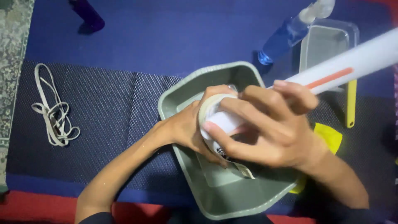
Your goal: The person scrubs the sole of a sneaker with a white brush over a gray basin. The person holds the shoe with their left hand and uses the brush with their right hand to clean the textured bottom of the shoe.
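Head view. Grey-green tray (232,199) directly beneath both hands; inside, a clear rectangular lid or insert (217,176) lying flat under the hands, partly covered.

Left hand (188,128) curled around a roll of tape (213,105), fingertips wrapped over its far rim. Right hand (265,132) closed around the near end of a long white tube (331,70) with an orange stripe, fingers pressed on its wrap; tube end seated through the tape roll, the rest running up and away past the right hand, cut off at the frame edge.

Beyond the right hand: clear plastic container (329,39), contents not discernible, blue spray bottle (286,37) lying just beside it. Yellow stick (351,103) and yellow scrap (329,135) partly hidden behind the right wrist.

Well off from the left hand: tangle of rubber bands (54,112) on dark mesh mat (103,116). Printed mark on the tube end blurred, unreadable.
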